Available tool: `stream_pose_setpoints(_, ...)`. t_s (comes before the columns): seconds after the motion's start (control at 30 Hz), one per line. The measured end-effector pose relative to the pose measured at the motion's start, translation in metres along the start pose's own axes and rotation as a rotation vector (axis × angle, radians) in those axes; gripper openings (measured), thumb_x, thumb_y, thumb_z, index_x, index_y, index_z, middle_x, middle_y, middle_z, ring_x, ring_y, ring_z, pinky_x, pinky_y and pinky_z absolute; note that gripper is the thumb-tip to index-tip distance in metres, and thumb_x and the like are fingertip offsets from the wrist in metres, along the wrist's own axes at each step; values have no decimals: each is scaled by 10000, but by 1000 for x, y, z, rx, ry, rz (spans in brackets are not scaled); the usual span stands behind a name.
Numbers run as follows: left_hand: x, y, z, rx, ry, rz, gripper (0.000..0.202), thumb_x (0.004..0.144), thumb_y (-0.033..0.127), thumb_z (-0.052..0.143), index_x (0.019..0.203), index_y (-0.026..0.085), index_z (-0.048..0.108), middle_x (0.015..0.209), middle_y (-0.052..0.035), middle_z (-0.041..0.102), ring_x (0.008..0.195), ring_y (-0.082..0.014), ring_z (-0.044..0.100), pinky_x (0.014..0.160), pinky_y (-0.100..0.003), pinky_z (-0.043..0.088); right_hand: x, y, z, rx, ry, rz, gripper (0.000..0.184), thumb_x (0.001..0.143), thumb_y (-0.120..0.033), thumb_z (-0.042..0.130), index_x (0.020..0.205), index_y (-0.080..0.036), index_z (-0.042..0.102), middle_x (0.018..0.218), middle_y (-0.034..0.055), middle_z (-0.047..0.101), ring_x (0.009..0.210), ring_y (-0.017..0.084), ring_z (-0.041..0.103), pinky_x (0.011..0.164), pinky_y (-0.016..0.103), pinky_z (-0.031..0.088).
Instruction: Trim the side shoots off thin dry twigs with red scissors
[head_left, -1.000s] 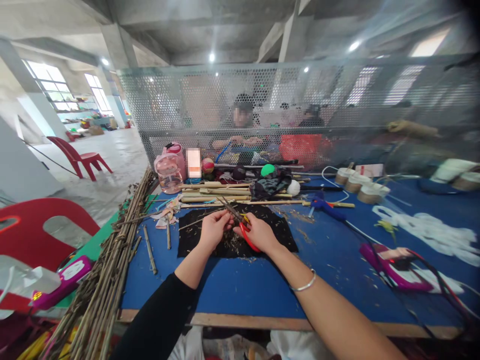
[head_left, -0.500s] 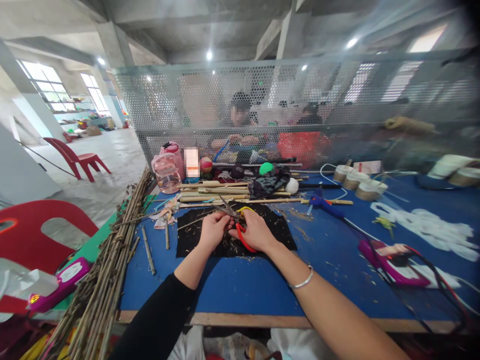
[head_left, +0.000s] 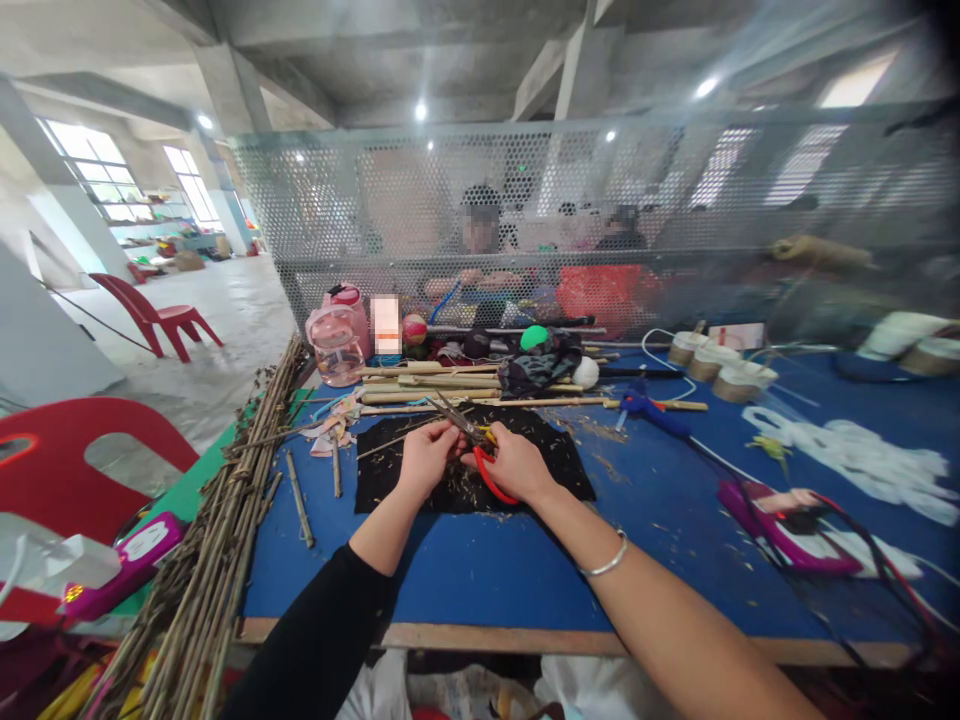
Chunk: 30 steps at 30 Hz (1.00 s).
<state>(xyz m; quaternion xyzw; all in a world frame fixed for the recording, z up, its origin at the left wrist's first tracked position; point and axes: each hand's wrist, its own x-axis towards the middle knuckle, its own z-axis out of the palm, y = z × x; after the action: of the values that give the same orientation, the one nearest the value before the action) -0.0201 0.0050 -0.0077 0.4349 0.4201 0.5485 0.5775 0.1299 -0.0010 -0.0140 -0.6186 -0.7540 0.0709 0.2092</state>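
Note:
My right hand (head_left: 517, 462) is closed around a pair of scissors (head_left: 459, 418) with red and yellow on the handles; the blades point up and left, slightly apart. Beside it my left hand (head_left: 429, 460) is pinched shut, its fingertips close to the blades. A thin twig (head_left: 382, 443) runs out to the left from this hand; the part at the fingers is hidden. Both hands are over a black cloth (head_left: 375, 490) strewn with small plant scraps. Two short stick pieces (head_left: 300, 500) lie left of the cloth.
A long bundle of dry stalks (head_left: 225, 520) lies along the left edge. Behind the cloth are bamboo sticks (head_left: 427, 396), a pink bottle (head_left: 337, 345) and a blue glue gun (head_left: 649, 408). A perforated screen (head_left: 360, 220) stands at the back, with a person (head_left: 480, 240) beyond it.
The scissors' handles have shifted in my right hand, and less of the yellow one shows now. The blades look a little further apart. My left hand stays almost in place.

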Motion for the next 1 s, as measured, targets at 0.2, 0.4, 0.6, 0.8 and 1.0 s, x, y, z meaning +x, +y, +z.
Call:
stream_pose_setpoints(0.2,3,-1,-2,-5,86,-57,310,598,301,708,848,120,684,653,-28,635,521,-81,543,516,-200,435,-1,3,4,-5,-11,35,370,735,-565,541,858,-219,495,758,38,641,682,194,612,534,240,309)
stream_pose_setpoints(0.4,7,-7,-4,18,94,14,209,598,244,694,776,135,701,696,-35,665,571,-95,565,555,-208,449,-1,2,3,44,15,-33,455,688,-537,608,968,-196,494,940,58,616,854,201,592,673,264,388)
stream_pose_setpoints(0.6,5,-8,-3,104,55,39,158,619,232,661,729,128,706,652,-45,664,562,-113,573,542,-213,449,0,-1,5,54,82,-92,391,697,-481,616,908,-173,500,904,70,592,840,188,562,713,277,401)
stream_pose_setpoints(0.8,4,-8,-4,132,32,79,182,629,238,651,758,122,708,667,-47,672,577,-121,583,543,-212,444,-1,-4,6,20,46,-19,366,727,-524,564,853,-187,496,810,42,599,737,181,575,617,262,380)
stream_pose_setpoints(1.0,5,-8,-4,87,30,59,217,641,245,657,813,125,712,711,-54,681,598,-116,584,551,-209,444,-2,-4,2,-26,5,24,374,733,-567,536,817,-204,513,769,26,627,689,178,597,566,253,338)
